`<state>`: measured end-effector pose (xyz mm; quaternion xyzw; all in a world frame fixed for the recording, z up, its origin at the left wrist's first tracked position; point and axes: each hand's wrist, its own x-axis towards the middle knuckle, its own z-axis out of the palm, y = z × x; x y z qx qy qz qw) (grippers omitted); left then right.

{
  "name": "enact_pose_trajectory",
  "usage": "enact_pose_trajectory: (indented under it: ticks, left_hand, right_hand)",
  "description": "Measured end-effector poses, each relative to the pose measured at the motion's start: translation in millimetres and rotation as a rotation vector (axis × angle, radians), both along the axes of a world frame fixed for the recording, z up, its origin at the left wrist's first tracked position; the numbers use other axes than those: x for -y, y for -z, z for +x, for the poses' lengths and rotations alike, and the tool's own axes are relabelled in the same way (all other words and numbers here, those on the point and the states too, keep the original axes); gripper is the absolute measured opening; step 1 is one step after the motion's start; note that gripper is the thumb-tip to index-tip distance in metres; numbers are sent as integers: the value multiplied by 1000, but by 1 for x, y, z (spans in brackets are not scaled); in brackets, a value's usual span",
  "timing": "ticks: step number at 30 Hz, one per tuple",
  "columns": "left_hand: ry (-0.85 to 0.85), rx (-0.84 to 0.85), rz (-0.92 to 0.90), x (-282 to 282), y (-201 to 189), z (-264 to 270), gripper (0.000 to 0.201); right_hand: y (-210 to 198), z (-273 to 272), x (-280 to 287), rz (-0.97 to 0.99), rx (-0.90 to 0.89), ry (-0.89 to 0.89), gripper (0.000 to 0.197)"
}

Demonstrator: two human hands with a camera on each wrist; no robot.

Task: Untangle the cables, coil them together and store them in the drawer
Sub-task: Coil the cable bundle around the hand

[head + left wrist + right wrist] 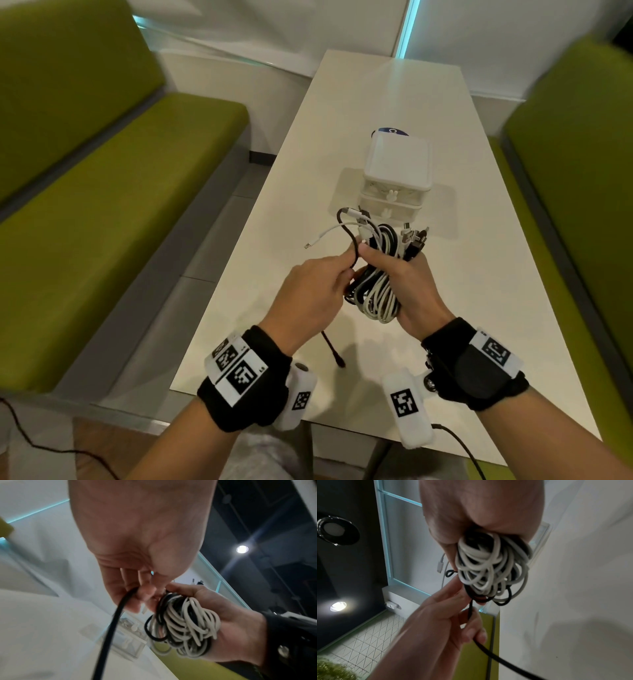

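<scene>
My right hand (pixel 407 284) grips a coiled bundle of white and black cables (pixel 378 291) above the table, with several plug ends (pixel 414 240) sticking up out of the fist. The same bundle (pixel 185 626) (pixel 489 566) fills that palm in both wrist views. My left hand (pixel 318 287) pinches a loose black cable (pixel 354 253) right beside the bundle. Its tail (pixel 332 347) hangs down to the tabletop, and the black cable (pixel 111 628) (pixel 496 655) runs out of the left fingers. A white cable end (pixel 322 238) juts to the left. The small white drawer unit (pixel 394 178) stands just beyond the hands, both drawers closed.
The white table (pixel 479 308) is long and narrow, with green benches on the left (pixel 113 205) and right (pixel 575 171). A dark blue object (pixel 394 131) lies behind the drawer unit. A thin black wire (pixel 459 448) trails from the right wrist camera.
</scene>
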<state>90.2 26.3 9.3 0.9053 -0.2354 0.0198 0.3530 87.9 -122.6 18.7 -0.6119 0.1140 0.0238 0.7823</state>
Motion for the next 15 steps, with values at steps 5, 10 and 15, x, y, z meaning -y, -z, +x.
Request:
enact_pose_trajectory:
  ticks: [5,10,15]
  left_hand:
    - [0,47,299,11,-4,-6,36]
    - [-15,119,322,13,1,-10,33]
    - [-153,80,-194,0,8,-15,27]
  right_hand:
    - [0,-4,-2,-75,18,4,14]
    - [-2,-6,0,-29,-97,58,5]
    - [-4,-9,0,115,-153,67,8]
